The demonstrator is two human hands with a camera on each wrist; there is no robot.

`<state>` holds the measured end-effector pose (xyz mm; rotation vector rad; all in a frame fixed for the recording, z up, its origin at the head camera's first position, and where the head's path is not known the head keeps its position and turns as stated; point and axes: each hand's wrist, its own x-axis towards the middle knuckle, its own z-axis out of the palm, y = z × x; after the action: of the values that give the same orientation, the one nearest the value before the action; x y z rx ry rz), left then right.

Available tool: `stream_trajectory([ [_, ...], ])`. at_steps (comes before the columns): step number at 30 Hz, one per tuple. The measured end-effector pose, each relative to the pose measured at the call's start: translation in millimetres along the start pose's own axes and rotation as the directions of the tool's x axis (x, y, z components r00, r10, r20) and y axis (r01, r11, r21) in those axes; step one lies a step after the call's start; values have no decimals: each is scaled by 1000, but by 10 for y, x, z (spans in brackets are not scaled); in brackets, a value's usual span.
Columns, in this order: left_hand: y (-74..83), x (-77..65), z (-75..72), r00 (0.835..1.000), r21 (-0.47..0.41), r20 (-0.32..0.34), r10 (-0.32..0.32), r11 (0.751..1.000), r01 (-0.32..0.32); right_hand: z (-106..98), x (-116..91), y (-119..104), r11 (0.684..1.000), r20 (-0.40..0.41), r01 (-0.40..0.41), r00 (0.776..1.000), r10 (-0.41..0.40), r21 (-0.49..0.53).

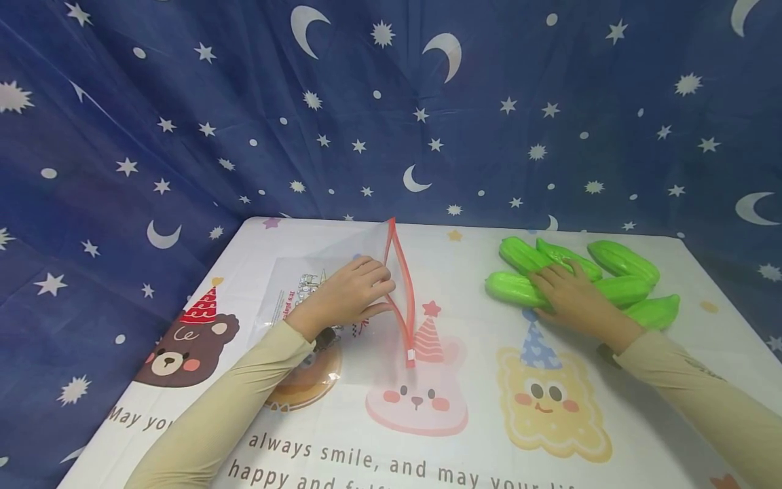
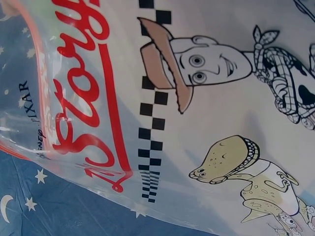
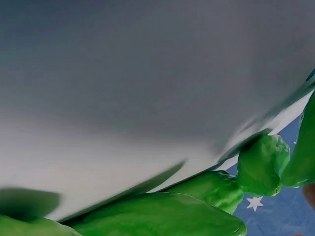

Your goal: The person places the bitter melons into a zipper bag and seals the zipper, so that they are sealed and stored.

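- Head view: the clear bag [image 1: 366, 360] lies on the white tabletop [image 1: 455, 272], at 8 o'clock from the centre. Its red-edged mouth gapes and faces 3 o'clock; the red edge [image 1: 411, 299] runs in its length nearly from 12 to 6, with the white slider [image 1: 411, 354] at the 6 o'clock end.
- The left hand [image 1: 348, 292] holds the bag at its mouth, the fingers bent and near to the thumb.
- The right hand [image 1: 571, 295] rests over the green pieces [image 1: 623, 261], which lie close together at 3 o'clock. Its fingers bend over the front-left piece [image 1: 513, 288], but I cannot tell if they grip it. This piece has its long axis about from 9 to 3, the rounded end towards 9. The far-right ones slant from 10 to 4; the nearest-right one points its tip towards 2.
- Left wrist view: the bag fills most of the view, its red edge at 9 to 10 o'clock. The printed hat figure [image 2: 211, 64] is at 1 to 2, the printed dinosaur [image 2: 226, 157] at 4.
- Right wrist view: a long green piece lies at 6 o'clock, its visible end towards 3 to 4; a fingertip [image 3: 310, 195] shows at 4.
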<state>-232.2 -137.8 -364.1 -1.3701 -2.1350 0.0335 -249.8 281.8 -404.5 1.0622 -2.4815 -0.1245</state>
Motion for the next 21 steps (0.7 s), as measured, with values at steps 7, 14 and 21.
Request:
stream_trajectory([
  [7,1,1,-5,1000,3,4,1,1000,-1,-13,13,29,995,-96,97,991,-94,31],
  [14,2,8,-13,1000,7,4,5,1000,-5,-173,202,56,977,-242,213,948,-205,6],
  [21,2,26,-7,1000,4,-8,14,1000,-14,-364,504,49,965,-289,261,923,-255,-19],
])
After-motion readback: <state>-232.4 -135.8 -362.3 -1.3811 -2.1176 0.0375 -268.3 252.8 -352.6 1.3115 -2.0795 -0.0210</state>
